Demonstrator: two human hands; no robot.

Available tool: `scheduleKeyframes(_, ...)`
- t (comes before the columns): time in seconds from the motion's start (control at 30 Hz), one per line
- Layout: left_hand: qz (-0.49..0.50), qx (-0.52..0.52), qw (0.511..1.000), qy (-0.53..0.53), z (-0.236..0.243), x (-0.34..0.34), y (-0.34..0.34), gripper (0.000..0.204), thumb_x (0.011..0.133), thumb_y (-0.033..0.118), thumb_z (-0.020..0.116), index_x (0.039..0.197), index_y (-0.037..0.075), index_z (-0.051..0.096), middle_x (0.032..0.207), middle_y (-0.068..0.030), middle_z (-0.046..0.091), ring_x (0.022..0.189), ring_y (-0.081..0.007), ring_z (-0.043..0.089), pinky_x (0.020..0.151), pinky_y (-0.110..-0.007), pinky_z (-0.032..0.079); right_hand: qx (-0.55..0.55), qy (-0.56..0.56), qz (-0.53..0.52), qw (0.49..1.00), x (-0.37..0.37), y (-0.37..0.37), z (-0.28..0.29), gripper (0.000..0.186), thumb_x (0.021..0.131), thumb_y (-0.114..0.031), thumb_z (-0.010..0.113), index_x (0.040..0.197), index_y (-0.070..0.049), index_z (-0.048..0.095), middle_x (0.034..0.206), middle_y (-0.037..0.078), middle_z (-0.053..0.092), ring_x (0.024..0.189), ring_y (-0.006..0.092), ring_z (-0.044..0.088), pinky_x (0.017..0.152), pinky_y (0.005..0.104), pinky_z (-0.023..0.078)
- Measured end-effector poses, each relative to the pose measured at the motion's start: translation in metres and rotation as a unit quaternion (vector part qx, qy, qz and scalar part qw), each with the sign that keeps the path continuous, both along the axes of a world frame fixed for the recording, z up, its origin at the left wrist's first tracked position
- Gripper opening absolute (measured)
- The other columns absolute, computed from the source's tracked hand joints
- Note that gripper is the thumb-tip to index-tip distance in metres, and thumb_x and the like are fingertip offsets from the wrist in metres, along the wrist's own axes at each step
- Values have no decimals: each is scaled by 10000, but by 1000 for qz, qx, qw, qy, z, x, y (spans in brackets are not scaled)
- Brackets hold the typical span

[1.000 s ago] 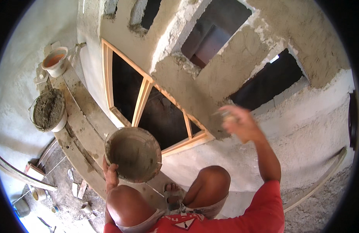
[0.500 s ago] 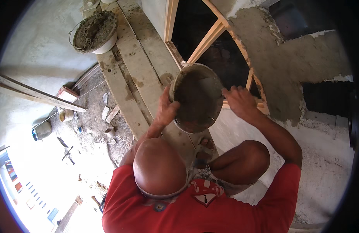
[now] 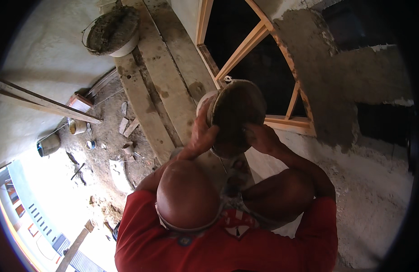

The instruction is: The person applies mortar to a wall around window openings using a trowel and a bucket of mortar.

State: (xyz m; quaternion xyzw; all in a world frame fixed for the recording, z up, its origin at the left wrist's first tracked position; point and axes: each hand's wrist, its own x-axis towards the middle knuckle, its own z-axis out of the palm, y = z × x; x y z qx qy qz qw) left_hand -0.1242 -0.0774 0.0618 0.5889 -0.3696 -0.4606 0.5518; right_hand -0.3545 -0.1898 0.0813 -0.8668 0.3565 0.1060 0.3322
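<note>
A round bucket (image 3: 239, 111), dark and mortar-stained inside, is tilted with its mouth toward me above the planks. My left hand (image 3: 203, 136) grips it at the left rim, thumb on the inner side. My right hand (image 3: 263, 138) is at the mouth's lower right, its fingers curled in over the inside. What those fingers hold, if anything, is lost in the dark. A pale handle fitting (image 3: 227, 79) shows at the bucket's far rim. My bent knees (image 3: 189, 195) are below it, and a sandalled foot (image 3: 236, 174) rests on the boards.
Long mortar-spotted planks (image 3: 157, 68) form the platform. A white bucket of wet mortar (image 3: 116, 34) stands at its far left end. Right is a wooden window frame (image 3: 250, 45) in a partly plastered wall (image 3: 304, 68). Down left, the ground (image 3: 105, 122) holds tubs, bricks and a leaning timber (image 3: 46, 106).
The bucket has tipped and shifted slightly right, showing more of its outer left side. My right hand has moved from the right rim inward and down over the mouth.
</note>
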Motion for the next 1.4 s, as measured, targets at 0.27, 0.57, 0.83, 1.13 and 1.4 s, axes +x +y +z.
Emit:
scheduleKeyframes(0.27,1,-29,1000,3,-14,11,9,799,698,37,534,1469,-29,337,1452,-214,432,1410,-326,343,1182,-413,216,-48,-59,-43,996,-32,16,-19,433,839,-289,707,1214,-95,610,966,197,698,886,381,683,767,469,546)
scheduleKeyframes(0.57,128,94,975,155,-40,20,24,834,776,30,584,1538,28,245,1431,-178,425,1262,-285,468,1041,-362,414,-49,-82,-70,993,-56,6,16,404,842,-278,672,1186,-71,625,991,210,688,997,370,653,855,462,521)
scheduleKeyframes(0.83,127,-15,970,208,-51,52,23,763,674,31,517,1430,-12,426,1271,-134,593,1150,-255,556,1004,-333,425,-162,-139,-114,970,-76,-36,257,401,758,-199,809,1079,-38,630,978,137,688,866,252,685,773,372,534)
scheduleKeyframes(1.13,192,-10,965,177,-126,80,26,754,603,72,534,1354,2,520,1062,-108,649,858,-226,612,775,-328,505,-259,-283,-98,918,-109,-12,484,450,771,-240,788,1111,24,657,797,74,654,616,115,591,532,258,502)
scheduleKeyframes(1.4,184,19,961,204,-74,55,23,745,630,30,493,1375,6,496,1130,-97,642,937,-202,610,795,-273,487,-392,-239,-384,801,-194,-99,533,487,902,-283,670,1296,-13,578,761,48,616,558,88,547,479,253,464)
